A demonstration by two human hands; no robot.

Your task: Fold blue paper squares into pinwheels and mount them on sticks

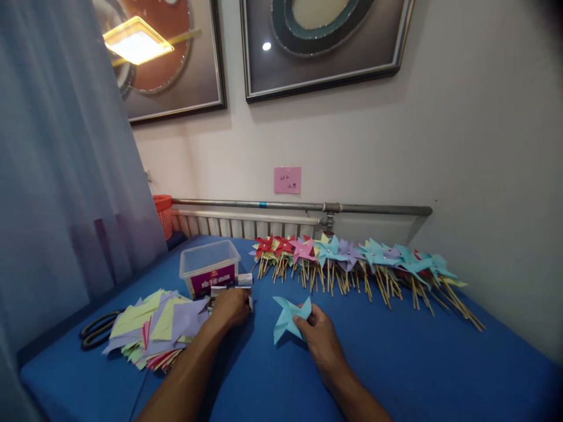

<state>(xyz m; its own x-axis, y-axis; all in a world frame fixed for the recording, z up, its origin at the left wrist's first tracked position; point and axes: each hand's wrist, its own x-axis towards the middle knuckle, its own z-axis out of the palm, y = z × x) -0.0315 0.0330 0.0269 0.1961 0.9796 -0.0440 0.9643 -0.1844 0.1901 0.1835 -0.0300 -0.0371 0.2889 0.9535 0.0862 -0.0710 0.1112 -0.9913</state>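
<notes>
Right hand (pixel 317 331) pinches a pale-blue folded-paper pinwheel (pixel 288 319); left hand (pixel 233 306) dips at a small, pale open box (pixel 217 290), its grip hidden!

Moderate indoor light, with the curtain (pixel 65 146) at nine o'clock dim. A ceiling panel glares yellow-white in the glass of the print (pixel 176 88) at eleven o'clock; a small white spot glints on the print (pixel 325 73) at twelve. The wall (pixel 488 140) is palest near the centre and greys toward three o'clock, with a black corner at two. The left forearm (pixel 189 372) throws a soft shadow toward four o'clock across the table (pixel 422 363). Wide-angle stretch tilts the frames. Writing on the card (pixel 287 180) is soft.
</notes>
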